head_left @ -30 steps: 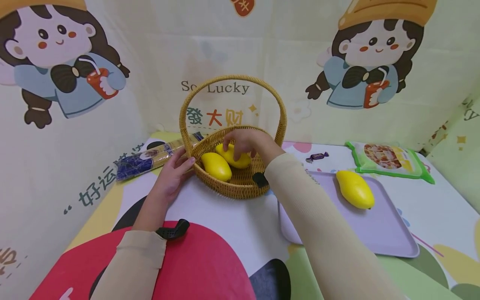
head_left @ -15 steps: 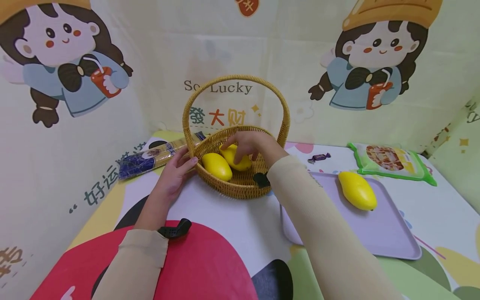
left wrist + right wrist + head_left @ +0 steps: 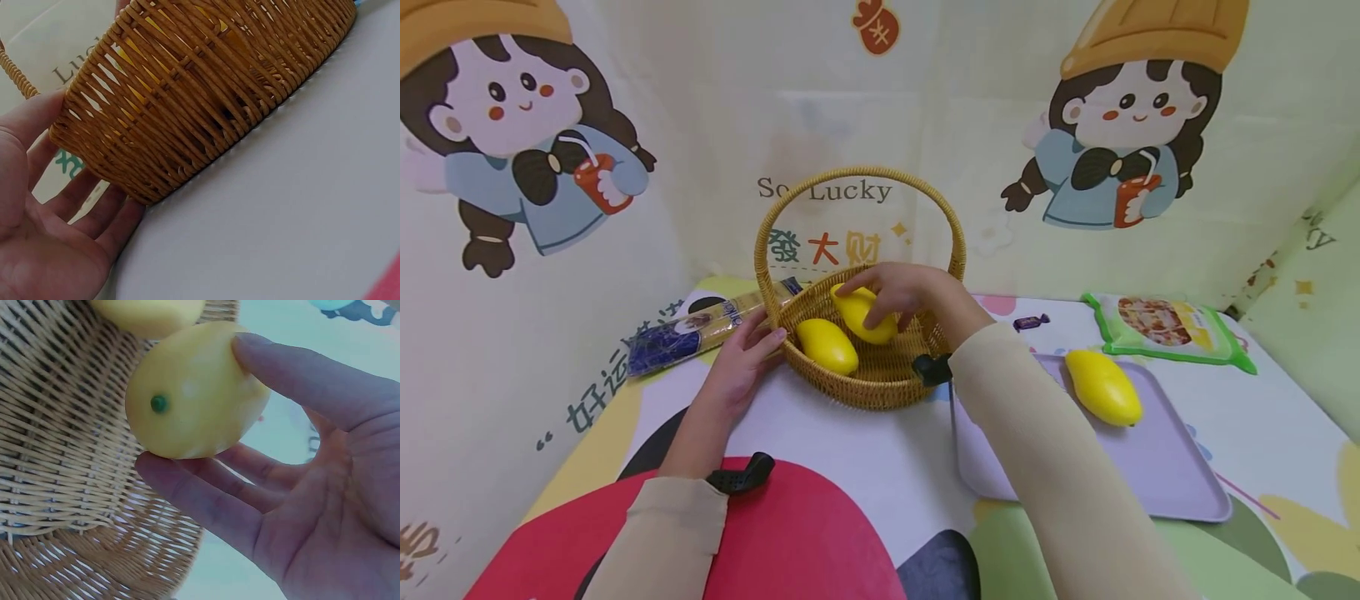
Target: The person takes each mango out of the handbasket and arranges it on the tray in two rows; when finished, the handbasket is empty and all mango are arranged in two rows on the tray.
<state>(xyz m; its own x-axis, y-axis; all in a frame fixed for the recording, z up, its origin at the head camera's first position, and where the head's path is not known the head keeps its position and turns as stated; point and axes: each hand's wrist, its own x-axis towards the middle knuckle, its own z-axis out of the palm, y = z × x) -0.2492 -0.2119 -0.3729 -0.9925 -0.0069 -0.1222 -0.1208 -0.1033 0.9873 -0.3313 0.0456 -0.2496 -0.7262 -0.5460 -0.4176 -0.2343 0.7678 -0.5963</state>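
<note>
A wicker basket (image 3: 880,396) with a tall arched handle stands on the table. My left hand (image 3: 741,367) holds its left end; in the left wrist view the thumb lies at the rim and the fingers (image 3: 94,206) reach round the side. Inside the basket, my right hand (image 3: 906,292) grips a yellow mango (image 3: 861,317). Seen from the right wrist, thumb and fingers are on opposite sides of this mango (image 3: 194,394), its green stem end facing the camera. A second mango (image 3: 827,346) lies in the basket to the left.
Right of the basket, a lilac tray (image 3: 1180,467) bears another mango (image 3: 1103,387). Behind the tray lie a purple-wrapped candy (image 3: 1032,322) and a green-edged food packet (image 3: 1168,329). A long pasta packet (image 3: 700,329) lies left of the basket. Printed cloth (image 3: 970,125) hangs behind.
The mango in my right hand has risen slightly relative to the one beside it. My left hand keeps its place at the basket. The head view has shifted a little.
</note>
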